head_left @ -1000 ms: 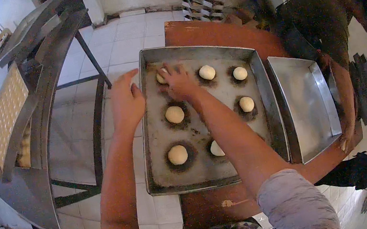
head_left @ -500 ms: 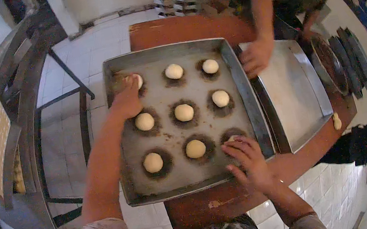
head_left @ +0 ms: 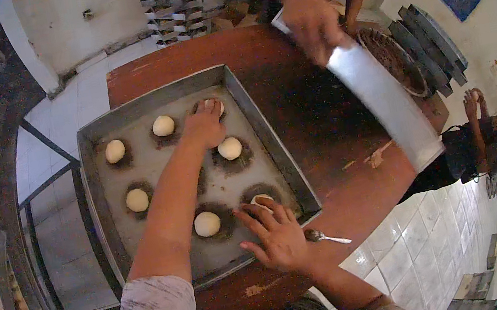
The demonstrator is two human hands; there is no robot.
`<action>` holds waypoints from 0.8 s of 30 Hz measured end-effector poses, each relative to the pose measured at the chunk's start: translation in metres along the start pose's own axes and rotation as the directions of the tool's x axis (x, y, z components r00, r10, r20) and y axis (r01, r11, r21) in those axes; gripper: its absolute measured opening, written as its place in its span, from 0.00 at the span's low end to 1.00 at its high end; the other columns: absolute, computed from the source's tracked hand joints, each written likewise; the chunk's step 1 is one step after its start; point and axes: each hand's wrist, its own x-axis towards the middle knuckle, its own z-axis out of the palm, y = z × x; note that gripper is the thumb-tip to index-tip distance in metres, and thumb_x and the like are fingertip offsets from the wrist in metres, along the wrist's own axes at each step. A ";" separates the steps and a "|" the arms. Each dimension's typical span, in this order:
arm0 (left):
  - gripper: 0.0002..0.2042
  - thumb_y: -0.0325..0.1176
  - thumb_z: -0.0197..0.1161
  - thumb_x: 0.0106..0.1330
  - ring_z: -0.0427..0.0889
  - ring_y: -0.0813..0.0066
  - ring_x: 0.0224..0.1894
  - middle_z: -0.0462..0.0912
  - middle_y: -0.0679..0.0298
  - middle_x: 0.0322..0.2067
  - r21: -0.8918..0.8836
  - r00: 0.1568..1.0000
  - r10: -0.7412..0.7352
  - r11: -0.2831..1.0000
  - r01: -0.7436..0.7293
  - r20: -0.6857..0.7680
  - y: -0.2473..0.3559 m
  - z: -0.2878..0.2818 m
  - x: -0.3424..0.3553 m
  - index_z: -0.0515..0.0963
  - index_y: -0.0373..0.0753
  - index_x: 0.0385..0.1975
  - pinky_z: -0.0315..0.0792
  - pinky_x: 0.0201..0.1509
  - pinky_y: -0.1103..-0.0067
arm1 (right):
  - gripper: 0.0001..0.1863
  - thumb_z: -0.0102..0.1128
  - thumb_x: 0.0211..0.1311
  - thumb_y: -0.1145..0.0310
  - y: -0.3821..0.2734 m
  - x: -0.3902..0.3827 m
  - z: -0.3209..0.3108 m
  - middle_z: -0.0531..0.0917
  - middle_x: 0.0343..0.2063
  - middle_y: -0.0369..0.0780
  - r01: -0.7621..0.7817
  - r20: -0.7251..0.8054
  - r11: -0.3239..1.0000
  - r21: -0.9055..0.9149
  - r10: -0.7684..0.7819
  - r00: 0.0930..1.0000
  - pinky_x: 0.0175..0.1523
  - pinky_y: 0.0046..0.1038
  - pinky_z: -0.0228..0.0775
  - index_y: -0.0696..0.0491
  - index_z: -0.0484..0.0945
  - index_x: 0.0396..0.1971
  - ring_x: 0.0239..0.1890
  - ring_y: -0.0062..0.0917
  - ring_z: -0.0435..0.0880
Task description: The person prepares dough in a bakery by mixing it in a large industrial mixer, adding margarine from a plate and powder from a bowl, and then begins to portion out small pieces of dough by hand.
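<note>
A square metal baking tray (head_left: pixel 90 181) holds several round pale dough balls (head_left: pixel 163 126), each beside or on a dark greasy patch. My left hand (head_left: pixel 205 126) reaches across the tray, its fingers curled over the dough ball (head_left: pixel 219 108) in the far right corner. My left forearm hides part of the middle of the tray. At the near right corner, the fingertips of my right hand (head_left: pixel 280 235) rest on another dough ball (head_left: pixel 262 199). The right thumb stands apart from the fingers, and the palm hangs over the tray's rim.
Across the brown table (head_left: pixel 321 116), a co-worker's hand (head_left: pixel 313 22) grips a tilted, blurred metal tray (head_left: pixel 387 102). Behind it are a bowl of brown filling (head_left: pixel 386 56) and dark stacked trays (head_left: pixel 431 45). A spoon (head_left: pixel 329 237) lies near my right hand. A metal frame (head_left: pixel 88 228) stands left.
The baking tray appears turned and further left in view. My left hand has gone from the far left dough ball to the far right one. The co-worker has lifted the second tray.
</note>
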 end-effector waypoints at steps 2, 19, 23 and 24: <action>0.30 0.43 0.47 0.64 0.45 0.52 0.68 0.46 0.55 0.67 -0.030 0.998 -0.058 0.998 0.060 0.039 0.000 0.006 -0.002 0.50 0.41 0.65 0.51 0.63 0.50 | 0.31 0.56 0.55 0.53 0.000 -0.001 0.000 0.67 0.55 0.40 -0.003 -0.001 1.000 -0.015 0.003 1.000 0.58 0.42 0.57 0.46 0.63 0.59 0.59 0.39 0.61; 0.21 0.45 0.55 0.62 0.47 0.44 0.67 0.65 0.54 0.59 0.161 0.352 -0.681 0.329 0.931 -0.642 -0.147 -0.098 -0.605 0.73 0.39 0.50 0.51 0.64 0.57 | 0.33 0.53 0.57 0.52 -0.007 -0.010 0.023 0.62 0.60 0.45 0.026 -0.167 0.982 -0.187 -0.058 0.984 0.66 0.47 0.42 0.50 0.60 0.61 0.64 0.44 0.53; 0.26 0.49 0.55 0.61 0.45 0.44 0.67 0.63 0.55 0.60 0.091 0.185 -0.753 0.165 0.982 -0.632 -0.197 -0.101 -0.660 0.69 0.38 0.55 0.49 0.65 0.54 | 0.31 0.49 0.60 0.55 -0.003 -0.013 0.023 0.60 0.62 0.46 0.054 -0.229 0.949 -0.310 -0.130 0.965 0.67 0.47 0.41 0.53 0.58 0.62 0.66 0.43 0.50; 0.27 0.50 0.54 0.61 0.44 0.45 0.67 0.62 0.55 0.61 0.098 0.189 -0.732 0.166 0.981 -0.654 -0.220 -0.099 -0.664 0.67 0.38 0.56 0.49 0.65 0.54 | 0.30 0.47 0.62 0.55 0.008 -0.013 0.028 0.60 0.62 0.46 0.050 -0.233 0.935 -0.350 -0.139 0.962 0.67 0.47 0.42 0.54 0.58 0.62 0.66 0.42 0.50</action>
